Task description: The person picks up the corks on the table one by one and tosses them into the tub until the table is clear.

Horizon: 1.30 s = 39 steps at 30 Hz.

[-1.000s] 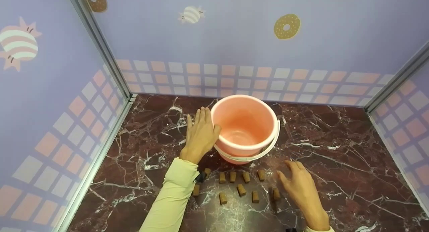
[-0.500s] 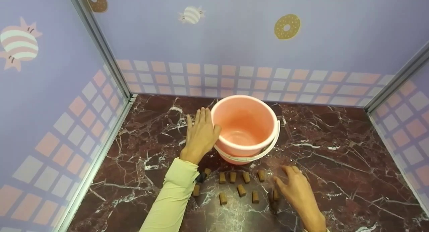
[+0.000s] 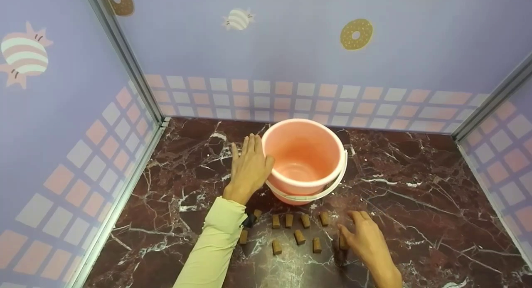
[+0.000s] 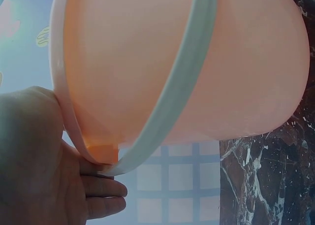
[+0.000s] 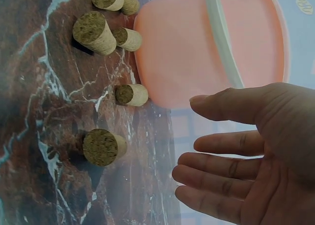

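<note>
The peach-pink bucket [image 3: 299, 190] stands with its mouth upward on the dark marbled worktop [image 3: 166, 221], toward the back wall, which leaves a strip of stone between it and the person for the corks. Its pale handle [image 4: 182, 77] is down on the near side, hanging against the outside below the rim, so nothing crosses the mouth. The left hand [image 3: 249, 171] grips the rim at the left, thumb over the edge and fingers straight along the outside next to the handle's end; that hold seems meant to steady a light, tall vessel rather than lift it, since the base is on the stone. Ten small tapered corks [image 3: 299, 237] can be counted in the head view, loosely in two rows in front of the bucket, where either hand could easily reach them; they appear to lie on their sides, spaced enough for most to be taken singly. The right hand [image 3: 368, 242] hovers at the right end of these rows, its fingers [image 5: 219, 165] apart and holding nothing, the thumb spread from the rest as if to fit round a cork. The rightmost cork [image 3: 343, 240] is just beside that thumb in the head view; no contact can be made out. Farther out, the left sleeve [image 3: 212, 238] passes beside the leftmost corks, and patterned wall panels [image 3: 291, 51] enclose the worktop behind and at both sides.
</note>
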{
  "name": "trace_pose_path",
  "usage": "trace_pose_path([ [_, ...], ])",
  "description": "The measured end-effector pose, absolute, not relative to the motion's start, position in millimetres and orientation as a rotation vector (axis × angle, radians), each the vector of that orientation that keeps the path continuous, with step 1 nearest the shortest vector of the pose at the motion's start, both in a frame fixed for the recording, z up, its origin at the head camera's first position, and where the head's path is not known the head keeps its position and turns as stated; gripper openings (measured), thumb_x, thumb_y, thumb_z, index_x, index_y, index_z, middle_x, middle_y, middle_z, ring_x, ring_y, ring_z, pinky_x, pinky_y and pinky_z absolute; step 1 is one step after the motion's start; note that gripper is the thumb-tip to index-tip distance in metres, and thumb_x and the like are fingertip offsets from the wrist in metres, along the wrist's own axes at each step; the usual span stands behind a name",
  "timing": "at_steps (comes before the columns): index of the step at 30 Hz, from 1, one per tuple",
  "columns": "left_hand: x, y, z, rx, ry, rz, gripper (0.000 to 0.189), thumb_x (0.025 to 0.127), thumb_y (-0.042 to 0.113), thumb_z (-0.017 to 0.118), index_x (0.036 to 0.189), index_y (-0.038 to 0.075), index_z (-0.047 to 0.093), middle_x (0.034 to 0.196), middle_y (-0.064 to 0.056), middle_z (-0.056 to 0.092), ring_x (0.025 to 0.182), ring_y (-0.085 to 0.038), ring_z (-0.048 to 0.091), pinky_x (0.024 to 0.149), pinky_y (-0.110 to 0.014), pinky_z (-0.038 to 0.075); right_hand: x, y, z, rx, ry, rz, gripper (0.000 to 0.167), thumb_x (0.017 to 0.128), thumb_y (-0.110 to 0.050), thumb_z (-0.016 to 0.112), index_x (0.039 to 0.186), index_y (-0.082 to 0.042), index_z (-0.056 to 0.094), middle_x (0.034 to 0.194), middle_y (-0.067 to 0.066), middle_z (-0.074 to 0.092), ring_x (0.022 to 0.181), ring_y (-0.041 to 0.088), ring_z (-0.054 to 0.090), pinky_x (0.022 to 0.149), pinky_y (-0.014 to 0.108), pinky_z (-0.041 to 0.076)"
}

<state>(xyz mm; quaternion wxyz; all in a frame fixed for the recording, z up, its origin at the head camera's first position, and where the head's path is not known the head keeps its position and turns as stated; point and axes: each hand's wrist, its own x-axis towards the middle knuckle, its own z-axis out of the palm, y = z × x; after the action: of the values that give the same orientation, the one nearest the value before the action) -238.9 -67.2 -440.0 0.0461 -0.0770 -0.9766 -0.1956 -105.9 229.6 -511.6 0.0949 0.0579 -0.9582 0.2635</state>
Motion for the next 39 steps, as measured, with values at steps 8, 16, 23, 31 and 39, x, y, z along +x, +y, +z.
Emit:
trace_pose_path([
  [8, -240, -67, -440, -0.235, -2.978, -0.578, 0.073, 0.108, 0.038, 0.035, 0.164, -0.007, 0.024, 0.171, -0.024, 0.021, 0.16, -0.036, 0.018, 0.128, -0.062, -0.003, -105, 229, -517, 0.155, -2.873, 0.792, 0.038, 0.088, -0.009, 0.085, 0.112, 0.014, 0.068, 0.1, 0.023, 0.067, 0.091, 0.044, 0.069, 0.08, 0.059, 0.06],
  [16, -239, -67, -440, -0.223, -2.988, -0.592, 0.072, 0.109, 0.038, 0.034, 0.165, -0.006, 0.022, 0.172, -0.023, 0.02, 0.16, -0.035, 0.017, 0.127, -0.061, -0.004, -102, 228, -522, 0.124, -2.906, 0.772, 0.036, 0.086, -0.008, 0.085, 0.11, 0.013, 0.069, 0.098, 0.022, 0.068, 0.092, 0.047, 0.069, 0.082, 0.06, 0.059],
  [23, -239, -66, -439, -0.229, -2.99, -0.597, 0.073, 0.109, 0.04, 0.035, 0.165, -0.006, 0.022, 0.172, -0.022, 0.019, 0.16, -0.035, 0.017, 0.127, -0.062, -0.005, -99, 226, -526, 0.078, -2.957, 0.78, 0.035, 0.086, -0.009, 0.085, 0.108, 0.013, 0.069, 0.095, 0.019, 0.067, 0.089, 0.044, 0.069, 0.079, 0.059, 0.059],
  [31, -239, -67, -438, -0.235, -2.971, -0.626, 0.071, 0.11, 0.036, 0.039, 0.164, -0.006, 0.023, 0.171, -0.023, 0.02, 0.16, -0.036, 0.017, 0.127, -0.062, -0.004, -98, 226, -532, 0.118, -2.95, 0.8, 0.036, 0.085, -0.009, 0.087, 0.105, 0.014, 0.068, 0.092, 0.018, 0.067, 0.083, 0.038, 0.067, 0.074, 0.055, 0.059],
  [39, -239, -68, -440, -0.227, -2.976, -0.627, 0.072, 0.11, 0.038, 0.036, 0.165, -0.006, 0.022, 0.172, -0.023, 0.019, 0.161, -0.035, 0.016, 0.127, -0.063, -0.004, -95, 226, -536, 0.089, -2.966, 0.827, 0.037, 0.083, -0.011, 0.089, 0.102, 0.013, 0.068, 0.091, 0.017, 0.066, 0.085, 0.039, 0.068, 0.076, 0.057, 0.059],
])
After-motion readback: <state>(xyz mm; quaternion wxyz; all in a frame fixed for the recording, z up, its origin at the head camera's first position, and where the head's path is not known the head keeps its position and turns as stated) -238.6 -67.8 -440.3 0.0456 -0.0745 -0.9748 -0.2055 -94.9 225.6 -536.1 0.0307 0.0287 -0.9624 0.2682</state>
